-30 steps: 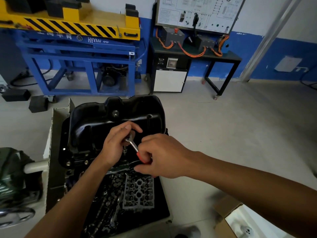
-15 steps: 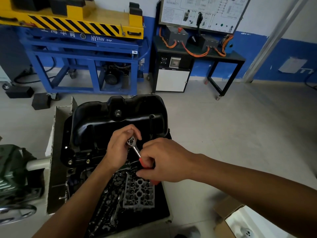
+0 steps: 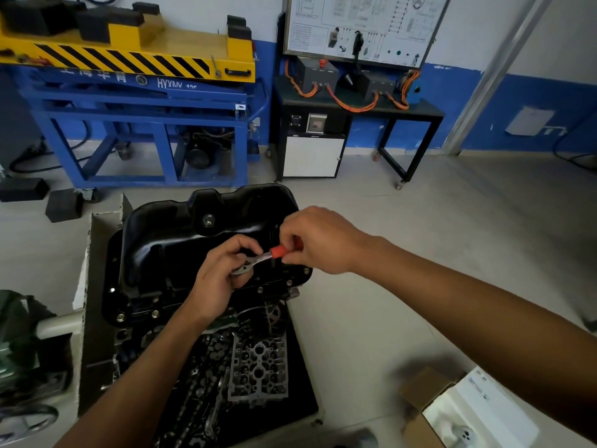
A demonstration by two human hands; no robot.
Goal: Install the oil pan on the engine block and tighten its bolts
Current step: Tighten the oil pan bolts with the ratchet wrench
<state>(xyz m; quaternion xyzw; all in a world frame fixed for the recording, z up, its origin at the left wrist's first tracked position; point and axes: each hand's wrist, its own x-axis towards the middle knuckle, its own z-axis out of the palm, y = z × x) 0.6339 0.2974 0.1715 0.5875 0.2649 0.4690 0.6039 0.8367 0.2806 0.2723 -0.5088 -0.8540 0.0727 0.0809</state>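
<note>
The black oil pan [image 3: 181, 244] lies on the engine block [image 3: 265, 305], with several bolts showing along its near flange [image 3: 155, 313]. A ratchet wrench [image 3: 258, 260] with a red handle sits over the pan's near edge. My left hand [image 3: 223, 273] is closed around the ratchet's silver head. My right hand [image 3: 319, 240] grips the red handle, held out to the right of the head. The bolt under the head is hidden by my fingers.
A tray of engine parts, with a grey valve body [image 3: 258, 370], lies in front of the block. A cardboard box [image 3: 458, 412] stands at lower right. A blue and yellow lift stand [image 3: 142, 101] and a black bench [image 3: 358, 108] line the back wall.
My right hand has swung the red handle from the near side up and to the right. My left hand stayed on the ratchet head.
</note>
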